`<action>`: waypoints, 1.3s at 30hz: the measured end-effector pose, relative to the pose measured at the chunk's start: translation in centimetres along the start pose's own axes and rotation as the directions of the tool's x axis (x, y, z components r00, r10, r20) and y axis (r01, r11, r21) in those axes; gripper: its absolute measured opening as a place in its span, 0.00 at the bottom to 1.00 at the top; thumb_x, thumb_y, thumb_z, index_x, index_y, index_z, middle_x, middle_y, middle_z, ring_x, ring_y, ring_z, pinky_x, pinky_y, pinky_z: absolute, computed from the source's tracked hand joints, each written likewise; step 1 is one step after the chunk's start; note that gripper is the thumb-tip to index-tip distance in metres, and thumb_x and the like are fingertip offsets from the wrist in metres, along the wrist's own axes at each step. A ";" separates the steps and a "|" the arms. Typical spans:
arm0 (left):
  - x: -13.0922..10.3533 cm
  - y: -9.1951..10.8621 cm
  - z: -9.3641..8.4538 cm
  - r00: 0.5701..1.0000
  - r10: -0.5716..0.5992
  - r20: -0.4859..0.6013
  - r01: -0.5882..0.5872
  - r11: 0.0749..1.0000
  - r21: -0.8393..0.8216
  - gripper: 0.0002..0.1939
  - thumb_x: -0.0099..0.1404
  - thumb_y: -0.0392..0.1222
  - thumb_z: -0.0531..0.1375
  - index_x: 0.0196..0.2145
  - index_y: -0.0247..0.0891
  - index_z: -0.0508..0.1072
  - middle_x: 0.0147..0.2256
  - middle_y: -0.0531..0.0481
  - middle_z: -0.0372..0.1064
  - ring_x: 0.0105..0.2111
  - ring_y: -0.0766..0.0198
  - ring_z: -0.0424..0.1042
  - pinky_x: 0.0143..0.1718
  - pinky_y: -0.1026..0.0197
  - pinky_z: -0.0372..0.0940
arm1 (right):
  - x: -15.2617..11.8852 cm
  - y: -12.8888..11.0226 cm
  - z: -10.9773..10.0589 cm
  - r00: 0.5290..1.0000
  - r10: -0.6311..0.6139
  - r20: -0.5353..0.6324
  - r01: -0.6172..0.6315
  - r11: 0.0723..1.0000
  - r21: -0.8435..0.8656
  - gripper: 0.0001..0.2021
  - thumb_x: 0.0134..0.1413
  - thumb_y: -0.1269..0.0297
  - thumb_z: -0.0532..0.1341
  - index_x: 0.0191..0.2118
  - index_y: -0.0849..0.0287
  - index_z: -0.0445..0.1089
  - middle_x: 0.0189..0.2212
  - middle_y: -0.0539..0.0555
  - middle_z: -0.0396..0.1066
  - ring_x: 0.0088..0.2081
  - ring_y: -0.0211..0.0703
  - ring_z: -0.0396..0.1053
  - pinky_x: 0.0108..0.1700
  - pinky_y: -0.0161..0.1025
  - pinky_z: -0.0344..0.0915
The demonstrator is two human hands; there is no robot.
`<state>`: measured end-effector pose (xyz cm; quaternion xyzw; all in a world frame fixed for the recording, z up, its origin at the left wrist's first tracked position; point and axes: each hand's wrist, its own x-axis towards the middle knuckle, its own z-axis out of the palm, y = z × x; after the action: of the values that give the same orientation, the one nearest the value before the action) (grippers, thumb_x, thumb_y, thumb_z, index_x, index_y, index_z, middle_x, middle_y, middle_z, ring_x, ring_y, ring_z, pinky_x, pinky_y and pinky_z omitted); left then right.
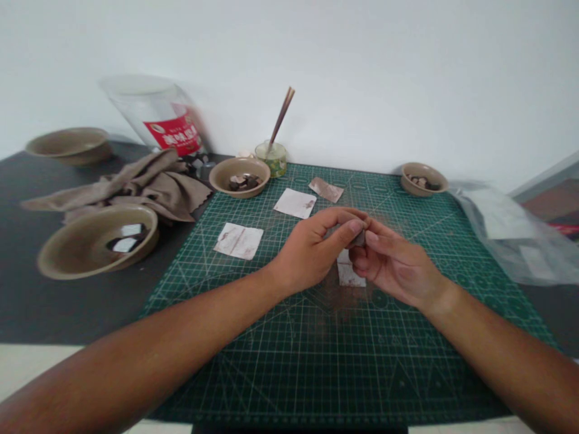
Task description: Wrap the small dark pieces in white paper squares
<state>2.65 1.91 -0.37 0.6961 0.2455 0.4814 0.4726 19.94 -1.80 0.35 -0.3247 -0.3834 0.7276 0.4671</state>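
Both hands meet over the middle of the green cutting mat [289,374]. Between their fingertips is a small grey-brown piece [358,239], mostly covered by fingers, so its kind is unclear. My left hand [312,244] pinches it with the thumb on top. From the other side, my right hand [398,265] grips it between thumb and fingers. Just below them lies a creased white paper piece [353,276], partly hidden by the right hand. Brown dust is scattered on the mat around it.
White paper squares with brown smudges [239,241] and a brown sheet [326,189] lie on the mat. Bowls [239,178] [423,179] hold small dark pieces. Left are a water bowl [67,250], a cloth [149,184] and a plastic jar [149,114]; right, a plastic bag [511,235].
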 end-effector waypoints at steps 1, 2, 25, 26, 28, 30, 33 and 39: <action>0.0 -0.1 0.0 1.000 0.009 -0.020 -0.008 1.000 0.013 0.10 0.73 0.43 0.58 0.42 0.37 0.76 0.46 0.46 0.77 0.48 0.60 0.74 0.51 0.59 0.67 | 0.2 -0.2 -0.4 1.000 -0.023 -0.013 0.022 0.997 -0.072 0.14 0.56 0.60 0.68 0.48 0.52 0.74 0.33 0.48 0.70 0.27 0.34 0.67 0.29 0.31 0.67; 0.1 -0.2 0.0 0.999 0.011 -0.045 -0.010 1.000 0.030 0.10 0.73 0.43 0.57 0.45 0.38 0.76 0.46 0.47 0.76 0.48 0.61 0.74 0.52 0.59 0.66 | 0.4 -0.5 -0.8 0.998 -0.059 -0.030 0.053 0.983 -0.177 0.13 0.57 0.59 0.67 0.48 0.52 0.74 0.33 0.49 0.71 0.29 0.35 0.67 0.30 0.32 0.67; 0.8 -2.2 -0.7 0.980 -0.116 -0.162 0.131 0.988 0.084 0.15 0.72 0.53 0.58 0.45 0.39 0.74 0.41 0.49 0.75 0.38 0.63 0.72 0.40 0.61 0.65 | 3.7 -4.5 -10.3 0.899 -0.438 -0.031 -0.133 -0.205 -0.970 0.13 0.60 0.56 0.60 0.44 0.57 0.76 0.41 0.57 0.78 0.39 0.52 0.73 0.43 0.46 0.67; 0.8 -2.1 -0.8 0.979 -0.113 -0.171 0.130 0.988 0.087 0.15 0.72 0.52 0.57 0.44 0.39 0.74 0.40 0.49 0.74 0.38 0.63 0.72 0.40 0.61 0.65 | 3.6 -4.6 -10.3 0.888 -0.457 -0.057 -0.153 -0.178 -0.972 0.15 0.61 0.55 0.60 0.47 0.57 0.76 0.42 0.58 0.78 0.39 0.51 0.73 0.43 0.46 0.67; 0.9 -2.0 -0.8 0.975 -0.110 -0.192 0.129 0.988 0.086 0.15 0.73 0.52 0.55 0.42 0.38 0.74 0.40 0.49 0.74 0.37 0.64 0.72 0.39 0.60 0.66 | 3.2 -4.9 -10.2 0.846 -0.518 -0.124 -0.209 -0.109 -0.972 0.17 0.63 0.55 0.58 0.51 0.57 0.74 0.43 0.58 0.78 0.37 0.51 0.73 0.43 0.47 0.67; 1.0 -1.9 -0.9 0.972 -0.113 -0.207 0.130 0.989 0.071 0.15 0.74 0.51 0.54 0.40 0.38 0.73 0.39 0.49 0.74 0.36 0.64 0.73 0.38 0.61 0.66 | 2.9 -5.3 -10.3 0.800 -0.573 -0.178 -0.256 -0.058 -0.965 0.18 0.63 0.55 0.57 0.53 0.57 0.74 0.43 0.58 0.78 0.37 0.52 0.74 0.43 0.47 0.66; 1.0 -2.1 -1.0 0.966 -0.127 -0.223 0.143 0.988 0.056 0.16 0.74 0.52 0.53 0.39 0.39 0.73 0.39 0.49 0.74 0.35 0.65 0.73 0.36 0.61 0.66 | 2.7 -5.6 -10.5 0.772 -0.603 -0.201 -0.289 -0.051 -0.956 0.17 0.63 0.56 0.57 0.51 0.58 0.75 0.42 0.59 0.79 0.38 0.53 0.73 0.43 0.48 0.66; 1.1 -2.3 -1.1 0.957 -0.155 -0.245 0.172 0.984 0.047 0.16 0.74 0.53 0.53 0.39 0.39 0.74 0.38 0.50 0.74 0.34 0.65 0.73 0.35 0.62 0.66 | 2.6 -5.3 -10.4 0.800 -0.565 -0.201 -0.288 -0.068 -0.955 0.17 0.62 0.57 0.58 0.52 0.57 0.75 0.42 0.58 0.79 0.36 0.51 0.73 0.42 0.47 0.66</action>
<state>2.35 4.24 -1.87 0.6256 0.3738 0.5128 0.4538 29.99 4.75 -0.52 -0.7090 -0.6597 0.0224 0.2482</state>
